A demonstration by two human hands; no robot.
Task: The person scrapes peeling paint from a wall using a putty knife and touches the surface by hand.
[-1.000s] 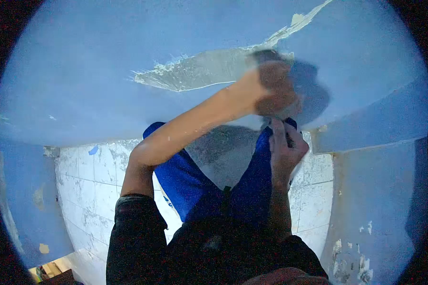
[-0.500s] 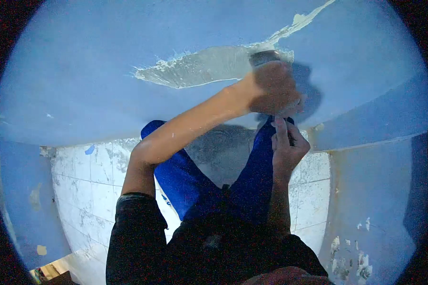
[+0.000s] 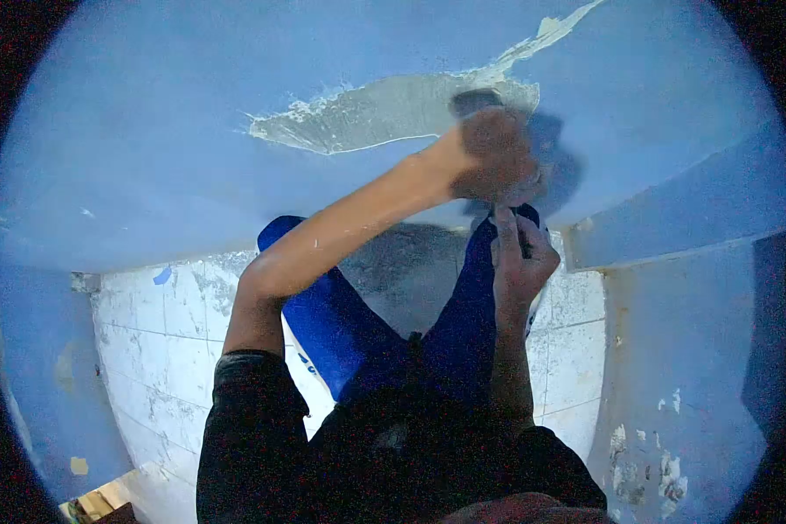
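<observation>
My left hand (image 3: 498,162) reaches across to the wall, its fingers closed round what looks like a putty knife (image 3: 475,102). The dark, flat end of the tool lies against a pale grey-white filled patch (image 3: 380,113) on the blue wall. The handle is hidden inside my fist. Just below it is my right hand (image 3: 524,262), thumb and fingers pinched together close to the left hand. What the right fingers hold, if anything, I cannot make out. A shadow covers my left hand and the wall beside it.
The blue wall (image 3: 175,131) fills the upper view, with a pale filled streak (image 3: 546,37) running up right. My legs in blue trousers (image 3: 332,323) are bent in front of it on a white tiled floor (image 3: 162,306). The wall at right (image 3: 672,349) has peeling paint.
Both hands have shifted slightly left and up in the view, the tool with them. My left hand keeps its hold on the tool.
</observation>
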